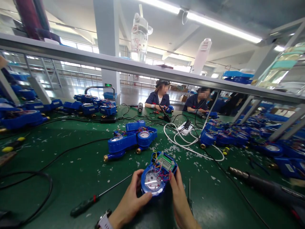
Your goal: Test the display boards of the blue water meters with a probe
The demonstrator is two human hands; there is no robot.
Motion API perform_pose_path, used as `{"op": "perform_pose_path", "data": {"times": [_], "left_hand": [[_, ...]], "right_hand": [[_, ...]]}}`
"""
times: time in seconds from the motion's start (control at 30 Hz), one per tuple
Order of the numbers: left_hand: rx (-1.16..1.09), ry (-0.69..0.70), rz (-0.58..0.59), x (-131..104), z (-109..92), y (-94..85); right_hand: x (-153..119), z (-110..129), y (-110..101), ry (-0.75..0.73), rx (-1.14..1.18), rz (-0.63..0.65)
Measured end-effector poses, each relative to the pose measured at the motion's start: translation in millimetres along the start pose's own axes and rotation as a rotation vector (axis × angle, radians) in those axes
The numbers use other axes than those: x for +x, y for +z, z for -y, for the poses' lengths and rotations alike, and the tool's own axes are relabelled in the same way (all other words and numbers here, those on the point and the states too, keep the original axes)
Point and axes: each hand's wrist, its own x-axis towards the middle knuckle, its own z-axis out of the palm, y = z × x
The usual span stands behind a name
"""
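A blue water meter (152,182) is held between my two hands over the green table. Its round dial faces up, and a green circuit board with a small display (166,162) sits exposed at its far end, among loose coloured wires. My left hand (133,197) grips the dial end, thumb on the rim. On the other side, my right hand (178,187) closes around the display end, near the pink and red wires. A screwdriver (85,205) lies left of my left hand. Another thin tool (189,192) is partly hidden behind my right forearm.
Several blue meters (124,144) stand just ahead, with more rows at left and right. A heat gun (264,186) lies at right. White cable (176,140), black cords and plastic scraps cover parts of the green table (78,171). Across it sit two people. A shelf (114,63) with bottles spans above.
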Motion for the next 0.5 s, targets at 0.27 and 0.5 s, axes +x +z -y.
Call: {"op": "perform_pose_path", "data": {"times": [0.27, 0.5], "left_hand": [[0.006, -0.031, -0.045, 1.9, 5.2, 4.8], [0.016, -0.066, -0.064, 5.5, 7.9, 5.4]], "right_hand": [[18.7, 1.9, 6.7, 0.037, 0.067, -0.052], [-6.1, -4.1, 2.3, 0.227, 0.275, -0.094]]}}
